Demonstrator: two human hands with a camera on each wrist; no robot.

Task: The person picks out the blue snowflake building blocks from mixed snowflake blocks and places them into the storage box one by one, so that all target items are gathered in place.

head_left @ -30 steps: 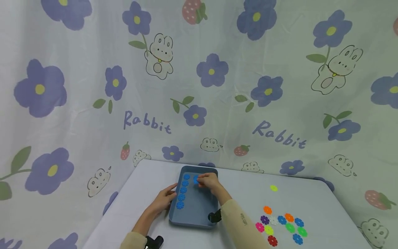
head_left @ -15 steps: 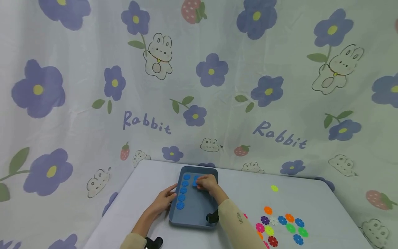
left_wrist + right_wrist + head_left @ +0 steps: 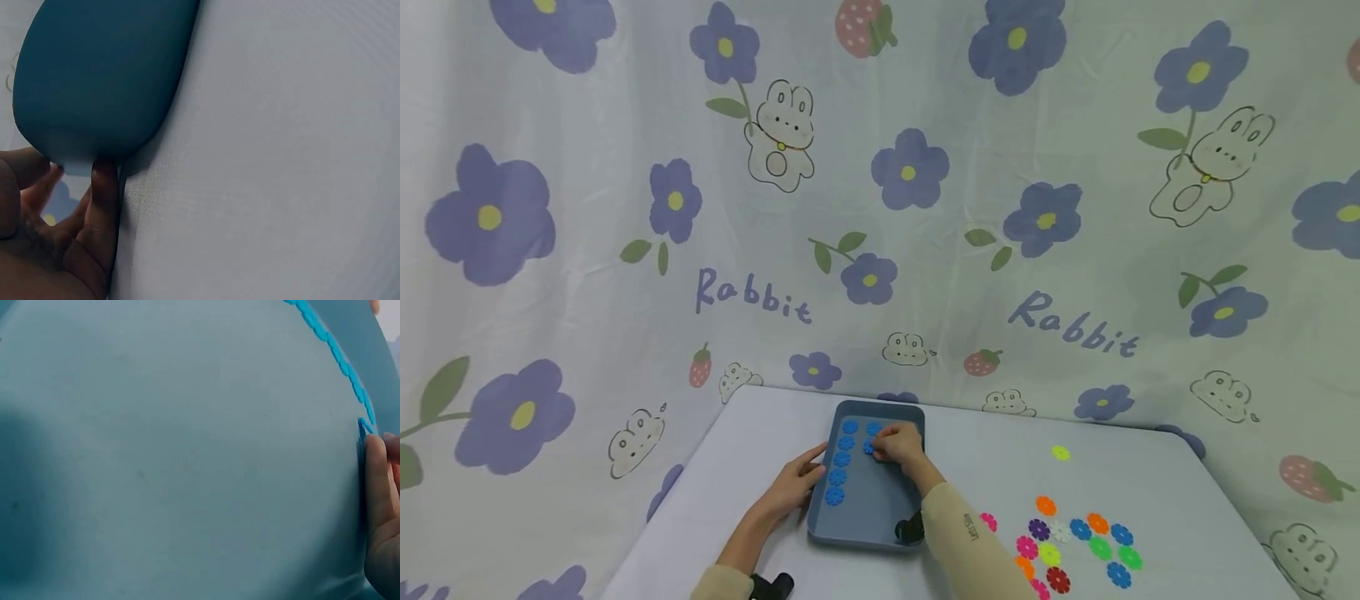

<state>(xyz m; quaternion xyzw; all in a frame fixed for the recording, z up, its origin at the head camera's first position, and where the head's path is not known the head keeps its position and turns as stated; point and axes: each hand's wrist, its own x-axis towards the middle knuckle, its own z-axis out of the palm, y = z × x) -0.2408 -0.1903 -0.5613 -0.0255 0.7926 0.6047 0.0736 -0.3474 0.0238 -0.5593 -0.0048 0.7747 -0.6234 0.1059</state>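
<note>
A blue-grey tray (image 3: 867, 533) lies on the white table. Several blue notched plastic discs (image 3: 838, 477) form a column along its left side. Another blue disc (image 3: 874, 428) lies at the top of a second column. My right hand (image 3: 901, 445) pinches a blue disc (image 3: 868, 448) just below that one. In the right wrist view, the fingertips (image 3: 376, 447) are at the disc's edge, close to the tray floor. My left hand (image 3: 795, 481) touches the tray's left side, thumb and fingers spread. In the left wrist view, the fingertips (image 3: 104, 172) rest against the tray's outer wall.
Right of the tray, several loose discs lie on the table, among them a white disc (image 3: 1060, 532), a dark red disc (image 3: 1057, 580) and a green disc (image 3: 1101, 547). A yellow disc (image 3: 1061, 452) lies farther back. A patterned curtain (image 3: 910, 250) hangs behind the table.
My right hand has moved slightly toward me in the tray, so the top disc of the second column shows more fully. Pink and orange discs have come out from behind the sleeve. The left hand stays put.
</note>
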